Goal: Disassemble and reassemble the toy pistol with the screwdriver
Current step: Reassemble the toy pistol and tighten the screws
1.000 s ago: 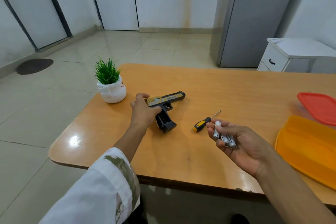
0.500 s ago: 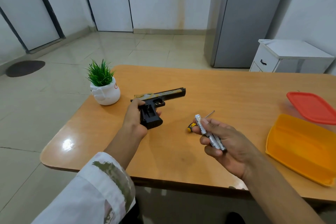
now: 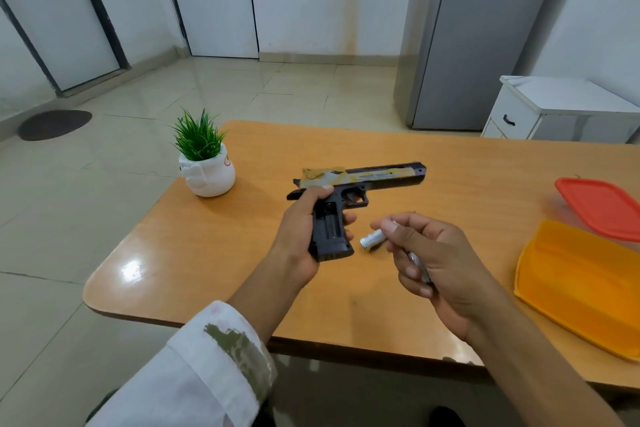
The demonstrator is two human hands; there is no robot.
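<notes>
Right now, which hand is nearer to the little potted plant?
Left. The left hand, holding the toy pistol, is right of the potted plant and nearer the person; the right hand, holding batteries, is farther right.

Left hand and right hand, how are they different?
The left hand grips the toy pistol by its handle; the right hand pinches a battery at its fingertips. The left hand holds one thing; the right hand also has a second battery tucked under its fingers. The left arm wears a white sleeve; the right arm is bare. Both hands are over the table, each holding something.
</notes>
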